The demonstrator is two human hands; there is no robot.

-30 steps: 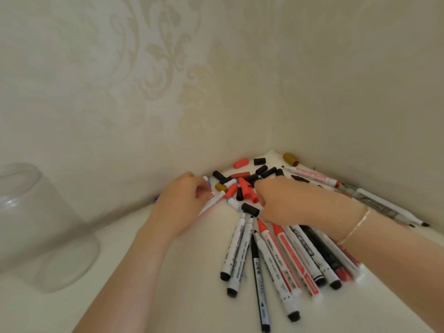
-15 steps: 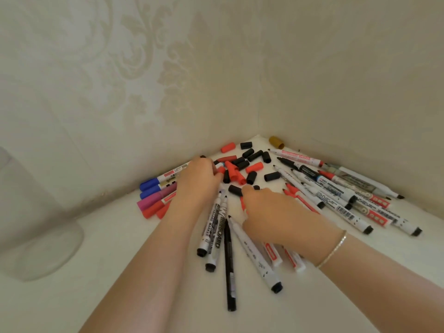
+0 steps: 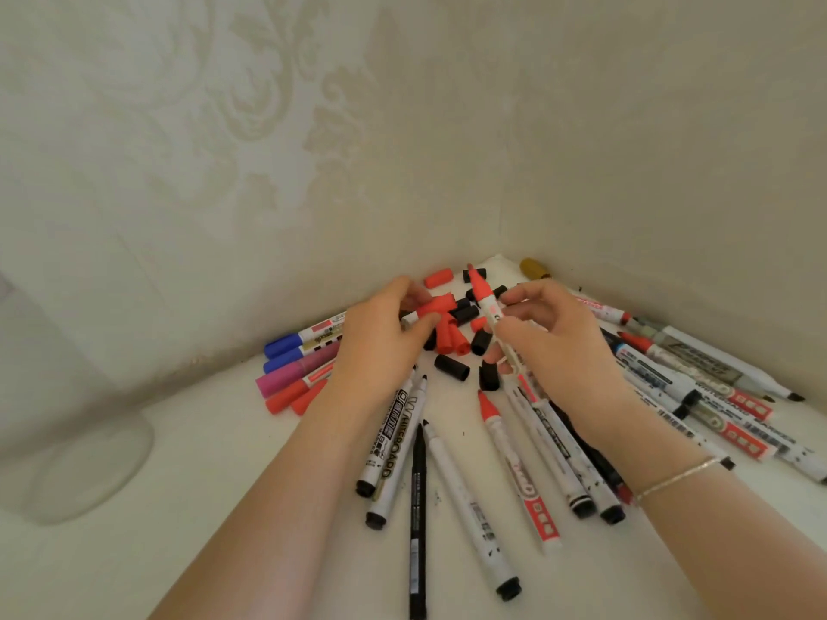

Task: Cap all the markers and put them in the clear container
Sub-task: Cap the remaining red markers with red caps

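While the right hand (image 3: pixel 552 346) pinches an uncapped red marker (image 3: pixel 488 306) at frame centre, tip up, the left hand (image 3: pixel 385 340) pinches a red cap (image 3: pixel 436 304) just beside it. Loose markers (image 3: pixel 514 467) cover the worktop (image 3: pixel 223 507); the clear container (image 3: pixel 67 440) stands lower left.

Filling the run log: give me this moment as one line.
left hand: pinches red plastic cap | right hand: holds uncapped red-tipped white marker | clear container: no markers visible inside

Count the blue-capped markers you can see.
2: the upper blue-capped marker and the lower blue-capped marker lie side by side against the left wall. More may be hidden.
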